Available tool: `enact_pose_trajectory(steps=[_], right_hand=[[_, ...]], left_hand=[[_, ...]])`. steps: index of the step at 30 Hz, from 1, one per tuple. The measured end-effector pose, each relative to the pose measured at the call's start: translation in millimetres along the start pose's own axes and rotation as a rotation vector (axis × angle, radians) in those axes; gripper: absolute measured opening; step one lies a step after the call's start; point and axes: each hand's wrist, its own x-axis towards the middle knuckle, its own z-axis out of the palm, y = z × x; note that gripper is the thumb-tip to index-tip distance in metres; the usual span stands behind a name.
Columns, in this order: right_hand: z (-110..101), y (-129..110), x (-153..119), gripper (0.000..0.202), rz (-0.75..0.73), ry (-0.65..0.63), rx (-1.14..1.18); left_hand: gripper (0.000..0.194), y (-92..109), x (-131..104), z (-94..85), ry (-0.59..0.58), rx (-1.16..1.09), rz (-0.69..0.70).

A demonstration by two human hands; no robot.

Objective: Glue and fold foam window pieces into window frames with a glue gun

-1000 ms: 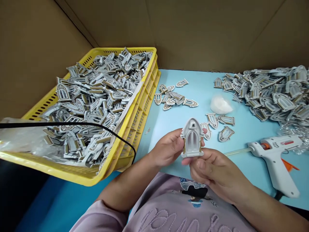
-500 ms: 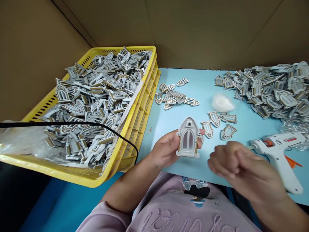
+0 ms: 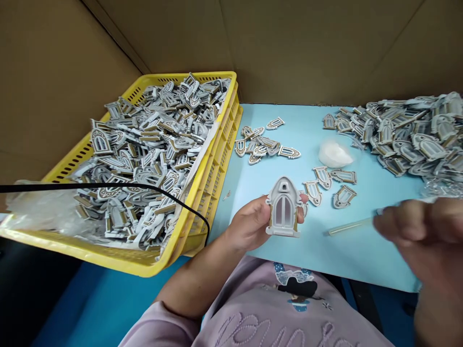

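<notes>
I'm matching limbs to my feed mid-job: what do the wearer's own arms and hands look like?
The left hand is bare, with no glove or watch showing. The left sleeve is pale lilac, ending near the elbow, matching the shirt. The right hand is ungloved but blurred; its sleeve is out of view.

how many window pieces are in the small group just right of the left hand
4 clearly: nearest piece, upper middle piece, upper right piece, lower right piece. Another may be partly hidden behind the held piece.
</notes>
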Motion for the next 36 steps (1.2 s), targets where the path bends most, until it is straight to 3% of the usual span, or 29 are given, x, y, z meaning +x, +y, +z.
enact_pose_trajectory(steps=[2, 6, 10, 13, 17, 19, 22, 24, 26, 31, 36], right_hand=[[27.6, 5.1, -5.1, 0.029, 0.102, -0.063, 0.101], [64.1, 20.4, -12.2, 0.015, 0.343, -0.225, 0.021], [83.3, 29.7, -13.7, 0.027, 0.473, -0.258, 0.143], [84.4, 35.4, -17.0, 0.034, 0.497, -0.242, 0.105], [51.7, 38.0, -21.2, 0.047, 0.519, -0.189, -0.097], [16.9, 32.9, -15.9, 0.049, 0.519, -0.115, -0.296], [-46.7, 20.3, 6.6, 0.038, 0.525, 0.066, -0.737], [-84.0, 14.8, 28.1, 0.029, 0.56, 0.143, -1.028], [-109.4, 15.2, 49.9, 0.027, 0.617, 0.123, -1.232], [-125.3, 35.0, 90.4, 0.033, 0.624, -0.049, -1.447], [-108.4, 41.2, 100.1, 0.036, 0.596, 0.073, -1.543]], left_hand=[[0.063, 0.9, -0.4, 0.4, 0.016, -0.002, -0.013], [0.059, -2.8, -1.4, 4.2, 0.075, -0.019, -0.01], [0.062, -21.1, -5.8, 4.6, 0.094, 0.047, -0.053], [0.061, -36.1, -8.3, 1.1, 0.03, 0.177, -0.094], [0.059, -41.4, -1.6, -1.2, -0.044, 0.62, -0.082], [0.064, -39.8, 6.0, -2.7, -0.006, 1.008, -0.097], [0.071, -39.2, 19.6, -7.0, 0.11, 1.528, -0.174], [0.074, -40.6, 29.1, -9.6, 0.161, 1.743, -0.231], [0.081, -42.6, 38.3, -10.3, 0.179, 1.855, -0.294], [0.097, -49.5, 54.7, -5.7, 0.158, 1.926, -0.397], [0.081, -57.4, 55.1, -8.0, 0.149, 1.916, -0.276]])
